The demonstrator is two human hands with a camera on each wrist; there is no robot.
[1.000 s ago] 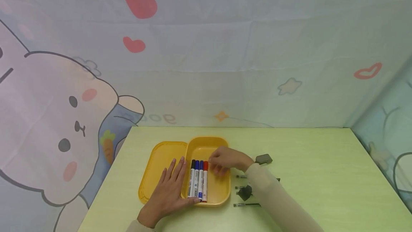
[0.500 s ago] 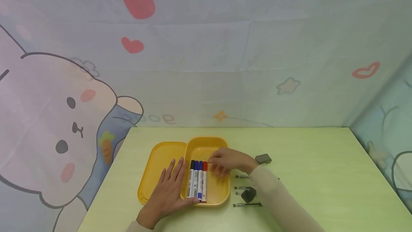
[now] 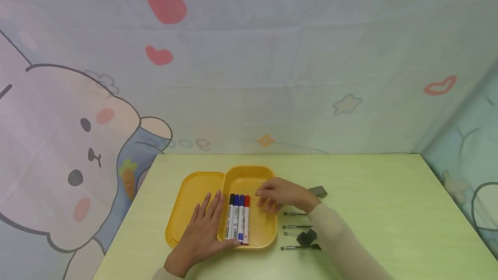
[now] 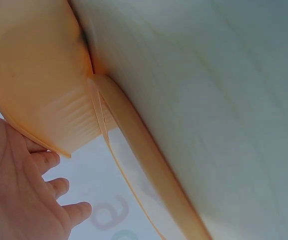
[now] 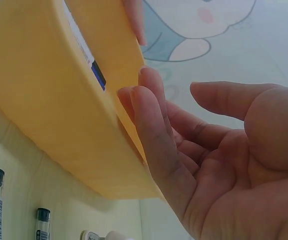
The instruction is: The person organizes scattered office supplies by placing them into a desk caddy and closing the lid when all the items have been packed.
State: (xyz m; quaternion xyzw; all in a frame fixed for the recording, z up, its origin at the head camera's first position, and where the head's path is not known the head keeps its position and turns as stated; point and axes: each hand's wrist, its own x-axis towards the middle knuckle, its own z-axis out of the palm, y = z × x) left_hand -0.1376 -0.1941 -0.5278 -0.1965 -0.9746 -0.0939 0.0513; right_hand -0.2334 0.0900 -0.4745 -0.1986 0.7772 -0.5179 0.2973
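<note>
A yellow plastic box (image 3: 263,230) stands on the table beside its yellow lid (image 3: 184,206). Several whiteboard markers (image 3: 238,219) with black, blue and red caps lie side by side in the box's left half. My left hand (image 3: 200,232) rests along the box's left rim, fingers spread and thumb across the front near the marker ends. In the left wrist view that left hand (image 4: 24,180) touches the box wall (image 4: 39,65). My right hand (image 3: 278,192) hovers over the right rim, empty. The right wrist view shows its fingers (image 5: 151,120) loosely bent and apart from the thumb.
Several clear-barrelled pens (image 3: 295,227) with dark caps lie right of the box, partly hidden by the right sleeve (image 3: 338,232). A grey block (image 3: 320,191) sits behind the sleeve. A dark object (image 3: 306,237) shows beside the forearm. A printed cloth hangs behind the table.
My right hand has drawn slightly right, away from the red-capped marker, and its fingers have loosened. The left hand and the markers stay in place.
</note>
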